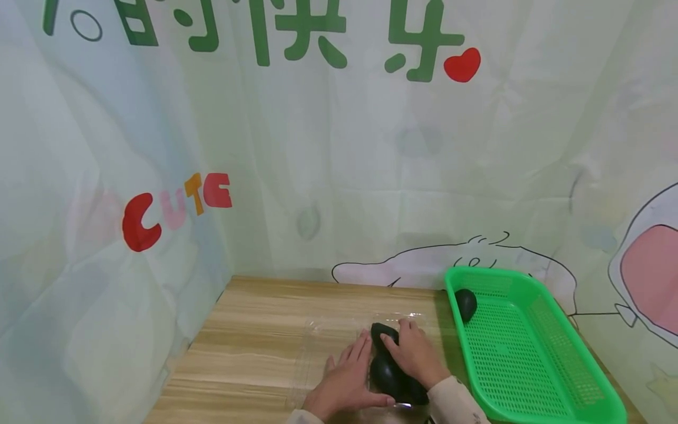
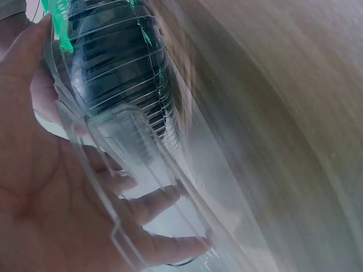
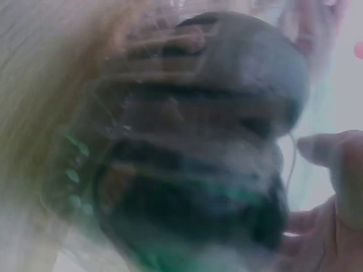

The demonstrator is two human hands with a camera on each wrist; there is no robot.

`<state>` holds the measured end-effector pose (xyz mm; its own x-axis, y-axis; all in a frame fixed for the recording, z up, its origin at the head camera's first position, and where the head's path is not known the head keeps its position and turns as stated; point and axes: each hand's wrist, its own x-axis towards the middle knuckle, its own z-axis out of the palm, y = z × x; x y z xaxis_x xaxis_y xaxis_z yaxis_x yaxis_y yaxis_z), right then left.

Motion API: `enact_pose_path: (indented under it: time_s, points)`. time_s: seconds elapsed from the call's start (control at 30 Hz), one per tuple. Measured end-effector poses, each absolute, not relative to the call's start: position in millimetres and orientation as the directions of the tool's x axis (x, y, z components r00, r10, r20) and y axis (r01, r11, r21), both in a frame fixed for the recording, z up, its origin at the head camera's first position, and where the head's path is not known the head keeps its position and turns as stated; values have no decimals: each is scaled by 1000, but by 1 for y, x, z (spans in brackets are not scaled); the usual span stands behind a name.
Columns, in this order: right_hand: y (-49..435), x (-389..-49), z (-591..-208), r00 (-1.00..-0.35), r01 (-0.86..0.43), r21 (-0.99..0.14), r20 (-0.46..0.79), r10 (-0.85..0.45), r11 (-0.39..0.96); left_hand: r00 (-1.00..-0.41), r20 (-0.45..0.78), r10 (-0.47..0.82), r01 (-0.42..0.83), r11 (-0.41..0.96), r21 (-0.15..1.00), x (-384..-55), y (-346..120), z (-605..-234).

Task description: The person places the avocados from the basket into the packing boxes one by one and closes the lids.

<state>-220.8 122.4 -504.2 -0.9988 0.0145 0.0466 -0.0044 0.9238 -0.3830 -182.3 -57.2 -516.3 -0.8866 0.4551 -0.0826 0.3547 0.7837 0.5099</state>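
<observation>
Dark, smooth, avocado-like fruits (image 1: 388, 377) lie in a clear plastic clamshell box (image 1: 312, 347) on the table. Along the box's left side lies my left hand (image 1: 345, 377), thumb spread from fairly straight fingers. In the left wrist view those fingers (image 2: 159, 207) show through the clear plastic, against which the hand rests. My right hand (image 1: 418, 353) is over the box's far right part, its thumb close to a fruit. In the blurred right wrist view the thumb (image 3: 320, 148) stands apart from the fingers, with no fruit visible between them. The hand partly hides the box.
A green plastic basket (image 1: 516, 359) stands to the right, with one dark fruit (image 1: 466, 304) at its far left end. A printed cloth (image 1: 318, 147) hangs behind and left of the wooden table (image 1: 254, 330).
</observation>
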Motion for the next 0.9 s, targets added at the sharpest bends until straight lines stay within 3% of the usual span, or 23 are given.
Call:
enact_pose_path:
  time_s: [0.6,0.9]
  points:
    - [183,-213,-451,-969,-63,-381,243,34,923,-889,-37,457,375,772,514,-180,-59,-515]
    - [229,-223,-442,-984,-22,-406,170,52,914,-884,-30,466,389,770,505,-182,-57,-519]
